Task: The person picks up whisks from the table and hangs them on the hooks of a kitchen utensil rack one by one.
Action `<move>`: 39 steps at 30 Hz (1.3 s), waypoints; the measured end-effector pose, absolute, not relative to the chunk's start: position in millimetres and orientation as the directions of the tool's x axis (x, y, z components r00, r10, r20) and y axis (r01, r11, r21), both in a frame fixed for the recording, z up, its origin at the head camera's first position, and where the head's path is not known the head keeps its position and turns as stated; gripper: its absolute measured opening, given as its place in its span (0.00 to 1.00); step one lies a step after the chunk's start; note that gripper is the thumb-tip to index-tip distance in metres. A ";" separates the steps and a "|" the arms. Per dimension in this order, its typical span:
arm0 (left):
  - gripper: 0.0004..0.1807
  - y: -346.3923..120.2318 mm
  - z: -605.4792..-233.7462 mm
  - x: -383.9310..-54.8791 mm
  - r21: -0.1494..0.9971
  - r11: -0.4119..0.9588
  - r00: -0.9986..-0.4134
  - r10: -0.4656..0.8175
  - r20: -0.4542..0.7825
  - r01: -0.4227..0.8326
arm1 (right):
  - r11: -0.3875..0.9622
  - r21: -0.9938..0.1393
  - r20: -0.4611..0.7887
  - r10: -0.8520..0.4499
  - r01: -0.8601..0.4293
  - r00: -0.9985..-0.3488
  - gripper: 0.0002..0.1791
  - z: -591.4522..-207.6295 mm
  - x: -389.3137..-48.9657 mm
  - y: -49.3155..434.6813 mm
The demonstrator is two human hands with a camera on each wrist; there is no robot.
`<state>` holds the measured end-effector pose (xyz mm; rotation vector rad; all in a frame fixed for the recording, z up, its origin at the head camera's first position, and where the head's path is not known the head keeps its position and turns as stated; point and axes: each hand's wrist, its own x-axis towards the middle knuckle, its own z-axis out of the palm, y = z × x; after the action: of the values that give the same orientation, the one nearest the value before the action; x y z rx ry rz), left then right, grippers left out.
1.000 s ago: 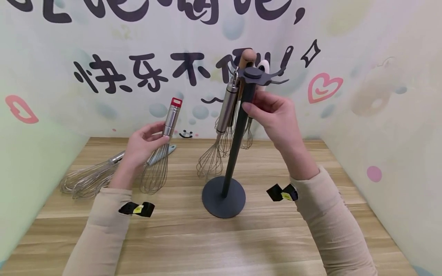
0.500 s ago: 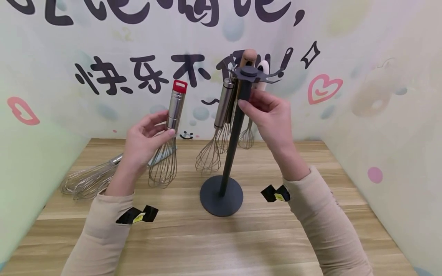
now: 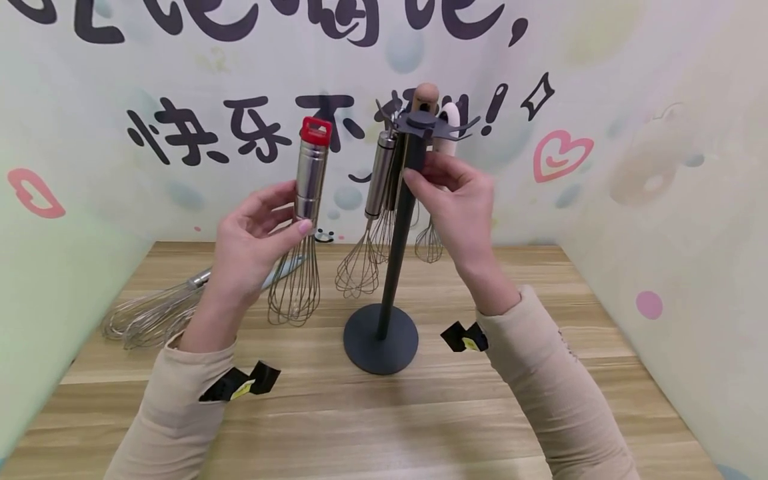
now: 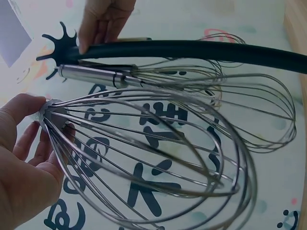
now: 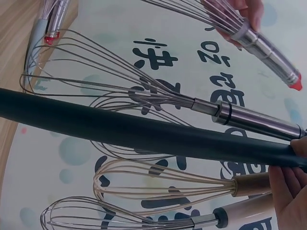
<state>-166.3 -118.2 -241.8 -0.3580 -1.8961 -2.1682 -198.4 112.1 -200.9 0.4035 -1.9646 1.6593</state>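
Observation:
My left hand (image 3: 249, 243) grips a steel whisk (image 3: 311, 177) with a red end cap low on its handle, wires hanging down, left of the stand. In the right wrist view this whisk (image 5: 268, 50) slants at the top. My right hand (image 3: 459, 207) pinches the upper pole of a dark grey hook stand (image 3: 393, 267), which leans. From its hooks hang a steel-handled whisk (image 3: 378, 183), a wooden-handled whisk (image 3: 426, 99) and a white-handled whisk (image 3: 447, 130); another whisk is partly hidden behind the pole. The left wrist view shows the held whisk's wires (image 4: 153, 158) close below the hanging ones.
Steel whisks (image 3: 156, 310) lie on the wooden table (image 3: 336, 427) at the left, partly behind my left forearm. A light-blue handle (image 3: 285, 270) lies behind the held whisk. A patterned wall (image 3: 240, 193) with black lettering rises at the table's back.
My left hand has raised the red-capped whisk and brought it right, closer to the stand. The stand's top has shifted left with my right hand, and its base slightly left.

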 end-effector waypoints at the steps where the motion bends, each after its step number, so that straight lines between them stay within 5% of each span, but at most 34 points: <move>1: 0.27 -117.5 -240.8 -165.2 0.929 -0.132 -0.938 -0.016 0.345 0.345 | 0.204 -0.812 0.575 0.115 -0.547 -0.810 0.12 -200.6 -197.8 110.8; 39: 0.28 -96.6 -225.6 -161.8 0.914 -0.144 -0.918 0.068 0.392 0.379 | 0.230 -0.815 0.568 0.134 -0.532 -0.812 0.14 -201.1 -192.4 95.9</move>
<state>-161.8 -96.6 -225.6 -0.5103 -1.9023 -2.1687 -192.4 95.9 -201.1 0.3640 -1.9741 1.6274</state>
